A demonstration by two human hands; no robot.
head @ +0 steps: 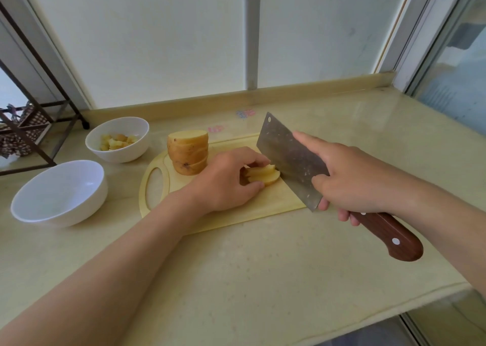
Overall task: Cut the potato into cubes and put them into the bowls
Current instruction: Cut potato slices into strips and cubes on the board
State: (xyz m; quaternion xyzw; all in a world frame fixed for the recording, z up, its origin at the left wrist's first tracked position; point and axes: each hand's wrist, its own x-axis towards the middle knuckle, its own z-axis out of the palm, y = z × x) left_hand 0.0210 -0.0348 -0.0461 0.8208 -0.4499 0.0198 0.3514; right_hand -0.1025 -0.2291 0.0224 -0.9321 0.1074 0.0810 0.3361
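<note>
Currently the cutting step is in hand. On the cutting board (263, 208), the left hand (226, 180) curls over a stack of potato slices (265, 176), pinning it. The right hand (349, 177) grips the cleaver (292, 156), blade against the stack's right end. The uncut potato (188, 152) stands behind. One bowl (118, 139) holds cubes; the nearer bowl (59, 191) appears unfilled. Next: press straight down, fingertips clear.

**Cream desk with a board and two bowls**

A glossy, cream-coloured desk (263, 266). A pale wooden cutting board (263, 201) lies near its middle. To the left of the board stand a nearer bowl (79, 214) and a farther bowl (123, 153), both white and set apart from each other.
</note>
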